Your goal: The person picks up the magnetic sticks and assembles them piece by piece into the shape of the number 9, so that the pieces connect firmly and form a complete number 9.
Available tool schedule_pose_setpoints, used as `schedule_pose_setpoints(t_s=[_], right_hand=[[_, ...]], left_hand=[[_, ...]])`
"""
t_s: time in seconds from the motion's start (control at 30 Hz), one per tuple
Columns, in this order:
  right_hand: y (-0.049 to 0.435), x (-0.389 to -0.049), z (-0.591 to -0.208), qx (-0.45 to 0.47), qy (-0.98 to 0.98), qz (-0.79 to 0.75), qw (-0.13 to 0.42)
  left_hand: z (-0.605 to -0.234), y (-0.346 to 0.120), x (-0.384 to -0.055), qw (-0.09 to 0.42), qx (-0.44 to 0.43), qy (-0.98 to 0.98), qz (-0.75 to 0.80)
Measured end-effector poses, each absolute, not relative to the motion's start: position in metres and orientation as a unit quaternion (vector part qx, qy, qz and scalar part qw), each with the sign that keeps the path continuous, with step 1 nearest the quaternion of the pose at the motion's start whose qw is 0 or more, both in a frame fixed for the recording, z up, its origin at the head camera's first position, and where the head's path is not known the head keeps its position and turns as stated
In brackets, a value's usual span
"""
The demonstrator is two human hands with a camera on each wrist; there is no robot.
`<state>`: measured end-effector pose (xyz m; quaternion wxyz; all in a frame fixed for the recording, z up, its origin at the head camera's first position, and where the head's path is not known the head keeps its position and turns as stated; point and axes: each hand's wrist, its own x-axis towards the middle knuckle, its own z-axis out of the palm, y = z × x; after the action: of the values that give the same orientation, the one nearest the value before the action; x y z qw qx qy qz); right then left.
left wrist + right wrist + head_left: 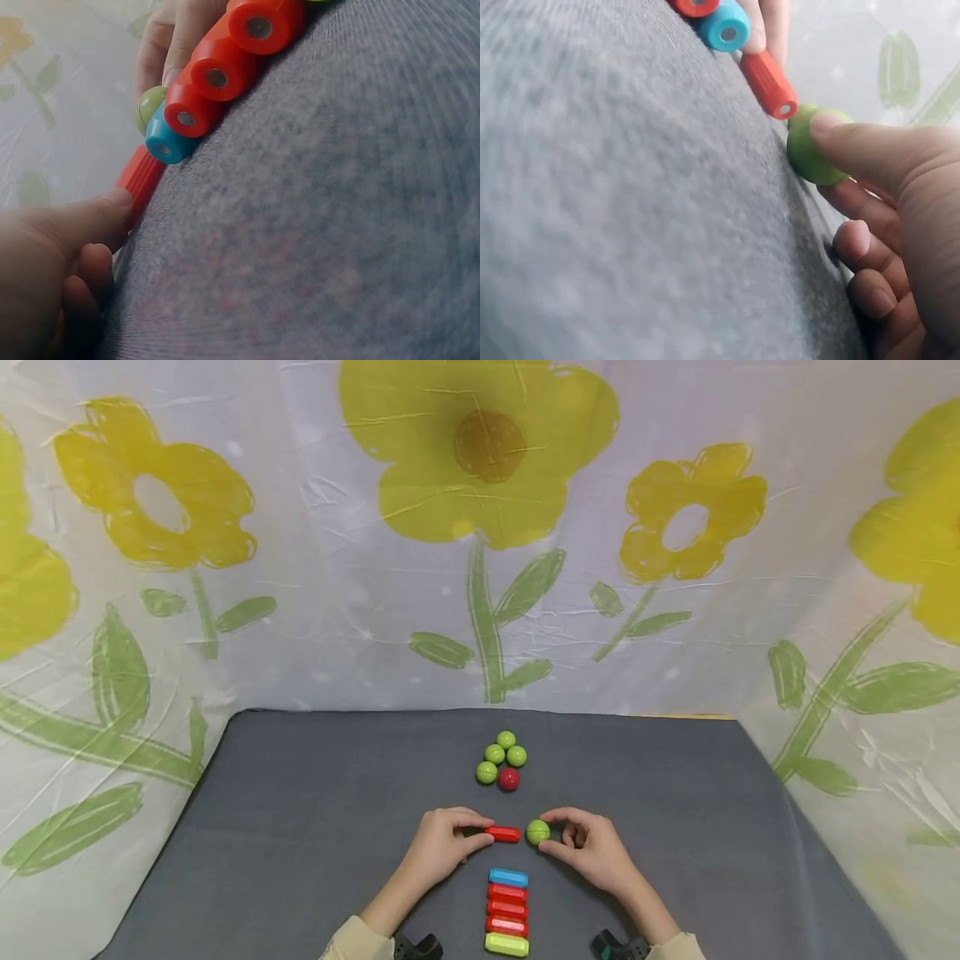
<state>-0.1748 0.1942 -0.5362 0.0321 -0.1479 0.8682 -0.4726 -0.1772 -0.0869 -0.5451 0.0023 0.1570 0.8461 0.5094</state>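
Observation:
My left hand [444,842] pinches one end of a red magnetic rod [504,834] between thumb and forefinger. The rod points right, and a metal disc [784,109] shows on its free end in the right wrist view. Across a small gap, my right hand [588,846] grips a green ball [537,832] between thumb and forefinger, its other fingers curled. Below the hands lies a column of magnetic rods side by side: a blue rod [508,877] at the top, several red rods [507,910], then a yellow-green rod [507,944].
Beyond the hands, several green balls [495,754] sit clustered with one red ball [508,779]. Everything lies on a dark grey cloth [337,777]. A flower-printed curtain [330,610] stands behind and at both sides.

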Motion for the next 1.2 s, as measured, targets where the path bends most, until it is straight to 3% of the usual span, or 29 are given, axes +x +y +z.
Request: schedule_pose_setpoints(t_s=[0.7, 1.2], right_hand=[[0.183, -0.171, -0.534, -0.147, 0.872, -0.466, 0.012], [0.182, -0.171, -0.538, -0.201, 0.872, -0.446, -0.025]], left_hand=[[-0.544, -0.085, -0.178, -0.004, 0.151, 0.851, 0.502], [-0.544, -0.084, -0.177, -0.011, 0.152, 0.850, 0.504]])
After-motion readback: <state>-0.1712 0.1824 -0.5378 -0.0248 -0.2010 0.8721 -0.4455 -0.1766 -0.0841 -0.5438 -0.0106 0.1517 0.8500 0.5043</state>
